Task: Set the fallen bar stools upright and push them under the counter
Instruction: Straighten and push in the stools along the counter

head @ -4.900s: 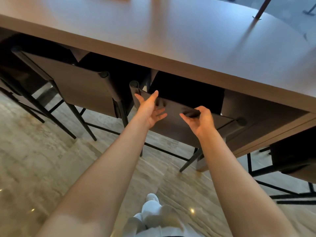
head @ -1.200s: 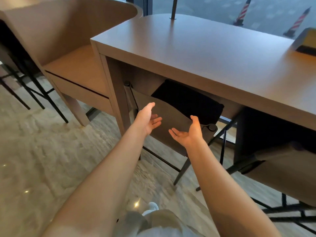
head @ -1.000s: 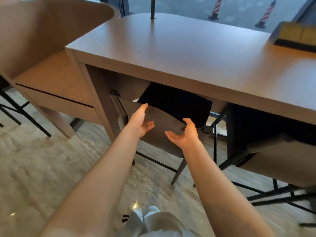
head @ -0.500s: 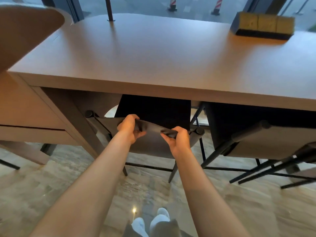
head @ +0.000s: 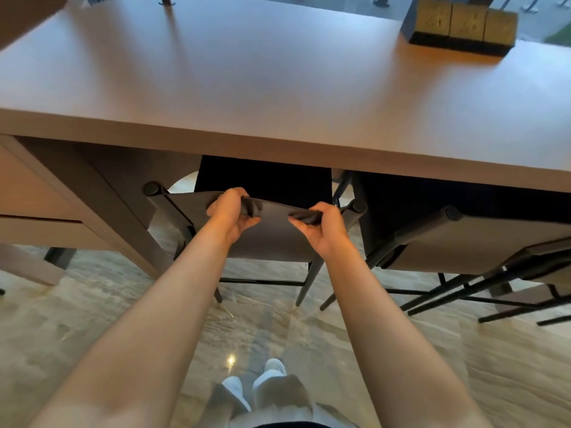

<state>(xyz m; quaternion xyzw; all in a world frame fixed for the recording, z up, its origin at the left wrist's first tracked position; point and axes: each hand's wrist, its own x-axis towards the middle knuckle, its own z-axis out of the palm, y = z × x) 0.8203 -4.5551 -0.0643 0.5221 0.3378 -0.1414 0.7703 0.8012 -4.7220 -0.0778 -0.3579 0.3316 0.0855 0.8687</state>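
A bar stool (head: 272, 239) with a grey-brown sling backrest and thin black legs stands upright, its dark seat tucked under the brown counter (head: 278, 88). My left hand (head: 230, 216) and my right hand (head: 321, 230) both grip the top edge of its backrest, fingers curled over it. A second stool (head: 475, 242) of the same kind stands to the right, also under the counter edge, leaning slightly.
The counter's leg panel (head: 102, 199) stands close to the stool's left post. A dark box with yellow blocks (head: 460, 26) sits on the counter's far right. A lower cabinet (head: 27, 208) is at the left. Shiny stone floor (head: 92, 319) lies beneath me.
My open hands reached the stool's backrest and closed on its top edge. I have stepped to face the counter squarely, and the stool sits a little deeper under it.
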